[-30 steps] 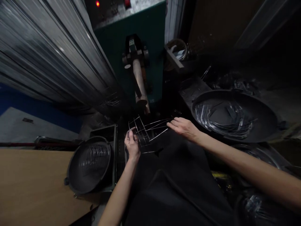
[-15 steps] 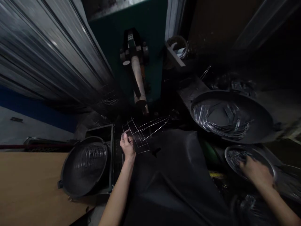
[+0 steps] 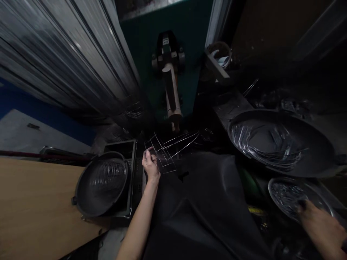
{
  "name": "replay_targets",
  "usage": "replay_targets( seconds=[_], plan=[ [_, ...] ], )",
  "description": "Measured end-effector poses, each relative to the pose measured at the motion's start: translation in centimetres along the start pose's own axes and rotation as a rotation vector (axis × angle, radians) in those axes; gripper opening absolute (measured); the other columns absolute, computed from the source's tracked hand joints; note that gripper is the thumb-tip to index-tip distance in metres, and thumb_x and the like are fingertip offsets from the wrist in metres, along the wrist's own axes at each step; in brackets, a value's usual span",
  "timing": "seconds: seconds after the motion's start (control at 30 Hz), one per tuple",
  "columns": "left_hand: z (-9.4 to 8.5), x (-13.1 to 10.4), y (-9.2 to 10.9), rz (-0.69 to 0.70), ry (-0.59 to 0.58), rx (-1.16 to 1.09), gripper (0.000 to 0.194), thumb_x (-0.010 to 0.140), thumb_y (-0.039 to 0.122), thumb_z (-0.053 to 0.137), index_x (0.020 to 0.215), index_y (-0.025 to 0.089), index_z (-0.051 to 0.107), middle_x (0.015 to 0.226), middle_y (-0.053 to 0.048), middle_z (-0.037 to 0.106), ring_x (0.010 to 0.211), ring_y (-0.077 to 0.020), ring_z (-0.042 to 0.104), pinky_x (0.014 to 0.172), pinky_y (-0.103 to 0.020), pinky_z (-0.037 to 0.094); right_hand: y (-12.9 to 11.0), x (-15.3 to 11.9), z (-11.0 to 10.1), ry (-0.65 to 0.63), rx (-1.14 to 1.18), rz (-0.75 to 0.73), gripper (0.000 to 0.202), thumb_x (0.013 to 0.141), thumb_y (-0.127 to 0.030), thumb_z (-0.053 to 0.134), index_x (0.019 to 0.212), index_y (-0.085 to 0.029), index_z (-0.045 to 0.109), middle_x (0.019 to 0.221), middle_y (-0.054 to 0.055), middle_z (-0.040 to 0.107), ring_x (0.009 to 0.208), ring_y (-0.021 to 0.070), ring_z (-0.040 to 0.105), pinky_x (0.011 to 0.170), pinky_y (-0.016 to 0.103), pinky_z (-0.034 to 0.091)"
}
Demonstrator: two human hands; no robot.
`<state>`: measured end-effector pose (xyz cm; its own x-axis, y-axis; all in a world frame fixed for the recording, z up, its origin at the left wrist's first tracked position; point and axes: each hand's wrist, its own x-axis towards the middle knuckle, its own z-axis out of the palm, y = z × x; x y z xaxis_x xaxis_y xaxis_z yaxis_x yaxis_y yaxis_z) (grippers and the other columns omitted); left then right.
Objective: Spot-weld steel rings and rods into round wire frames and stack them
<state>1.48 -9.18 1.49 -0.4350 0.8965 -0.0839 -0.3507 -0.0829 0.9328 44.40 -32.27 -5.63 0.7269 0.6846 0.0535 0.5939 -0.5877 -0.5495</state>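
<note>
My left hand (image 3: 151, 166) is closed round the left side of a thin wire frame (image 3: 165, 155), with long wire loops reaching off to the right over a black apron-like sheet (image 3: 195, 209). At the lower right, my right hand (image 3: 317, 218) is over the near edge of a round metal bowl (image 3: 271, 193) full of small metal pieces (image 3: 288, 195). Its fingers are smeared by motion and partly dark, so what they hold, if anything, cannot be made out.
A green machine (image 3: 135, 43) with a rod-like arm (image 3: 173, 90) stands ahead. To the right a large pan (image 3: 314, 144) holds bent wires (image 3: 252, 144). Another pan (image 3: 92, 206) with wire pieces sits at left on a crate (image 3: 132, 169), beside a brown board (image 3: 38, 195).
The view has shifted, so most things appear farther right. My right hand has drawn back toward the bowl's near edge. My left hand still holds the wire frame.
</note>
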Motion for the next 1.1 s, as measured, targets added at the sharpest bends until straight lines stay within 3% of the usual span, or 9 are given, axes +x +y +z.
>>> replay_targets(
  seconds=[0.13,0.23,0.3,0.4,0.5,0.6,0.73,0.97,1.1],
  plan=[
    [-0.4,0.3,-0.1,0.018,0.006,-0.02,0.032,0.082,0.043,0.055,0.093,0.014,0.06,0.041,0.011,0.026,0.034,-0.0021,0.019,0.036,-0.016,0.012,-10.0,-0.1,1.1,-0.003,0.237,0.203,0.026,0.059,-0.052,0.059,0.059,-0.027,0.054,0.058,0.01,0.051,0.068,0.0355,0.058,0.06,0.047,0.04],
    [-0.6,0.4,-0.1,0.027,0.027,-0.038,0.032,0.082,0.043,0.054,0.095,0.013,0.06,0.04,0.011,0.027,0.034,-0.0022,0.018,0.036,-0.016,0.012,-19.1,-0.8,4.2,-0.254,0.779,0.266,0.044,0.055,-0.058,0.065,0.078,-0.021,0.059,0.074,0.007,0.063,0.067,0.0261,0.061,0.061,0.039,0.048],
    [-0.7,0.4,0.0,0.02,0.043,-0.046,0.032,0.082,0.043,0.054,0.095,0.014,0.06,0.04,0.011,0.028,0.034,-0.0023,0.018,0.035,-0.016,0.012,-23.2,-1.4,6.1,-0.387,0.874,0.164,0.044,0.059,-0.057,0.065,0.081,-0.02,0.058,0.076,0.007,0.064,0.068,0.0234,0.063,0.061,0.035,0.049],
    [-1.0,0.5,0.3,0.012,0.06,-0.062,0.034,0.081,0.045,0.055,0.094,0.014,0.061,0.04,0.011,0.028,0.034,-0.0022,0.019,0.035,-0.015,0.012,-23.7,-2.3,7.5,-0.349,0.567,-0.24,0.028,0.075,-0.046,0.058,0.085,-0.019,0.059,0.081,0.007,0.066,0.073,0.0219,0.063,0.068,0.034,0.049],
    [-1.2,0.7,0.6,0.011,0.063,-0.07,0.036,0.079,0.047,0.058,0.092,0.014,0.061,0.041,0.011,0.027,0.034,-0.0016,0.019,0.035,-0.015,0.012,-19.2,-2.7,7.2,-0.252,0.087,-0.597,0.021,0.084,-0.025,0.044,0.095,-0.019,0.061,0.088,0.01,0.066,0.078,0.0232,0.061,0.072,0.036,0.048],
    [-1.3,1.1,0.6,-0.01,0.067,-0.1,0.036,0.078,0.047,0.059,0.091,0.014,0.061,0.042,0.011,0.026,0.034,-0.0013,0.019,0.036,-0.015,0.011,-14.8,-2.1,6.5,-0.274,-0.224,-0.717,0.034,0.08,-0.011,0.034,0.093,-0.017,0.065,0.081,0.012,0.065,0.078,0.0263,0.059,0.067,0.037,0.047],
    [-1.3,1.5,0.4,-0.026,0.051,-0.118,0.034,0.08,0.046,0.058,0.092,0.014,0.06,0.041,0.012,0.024,0.035,-0.0017,0.017,0.036,-0.016,0.011,-16.0,-1.1,6.5,-0.302,-0.1,-0.519,0.026,0.081,-0.028,0.045,0.083,-0.017,0.068,0.077,0.011,0.067,0.074,0.0265,0.061,0.067,0.037,0.047],
    [-1.0,1.5,0.0,-0.039,0.063,-0.109,0.036,0.079,0.046,0.058,0.093,0.013,0.059,0.042,0.012,0.025,0.035,-0.0016,0.018,0.037,-0.016,0.013,-30.5,-0.6,8.5,-0.547,0.739,-0.052,0.038,0.06,-0.051,0.074,0.069,-0.015,0.067,0.063,0.003,0.063,0.059,0.0152,0.055,0.056,0.027,0.042],
    [-1.1,1.6,-0.2,-0.07,0.075,-0.107,0.038,0.077,0.048,0.061,0.092,0.013,0.06,0.043,0.012,0.026,0.036,-0.0014,0.02,0.037,-0.015,0.013,-34.6,-0.9,9.6,-0.641,1.102,0.206,0.041,0.048,-0.043,0.084,0.066,-0.012,0.065,0.056,-0.002,0.056,0.048,0.0072,0.045,0.042,0.019,0.033]
  ],
)
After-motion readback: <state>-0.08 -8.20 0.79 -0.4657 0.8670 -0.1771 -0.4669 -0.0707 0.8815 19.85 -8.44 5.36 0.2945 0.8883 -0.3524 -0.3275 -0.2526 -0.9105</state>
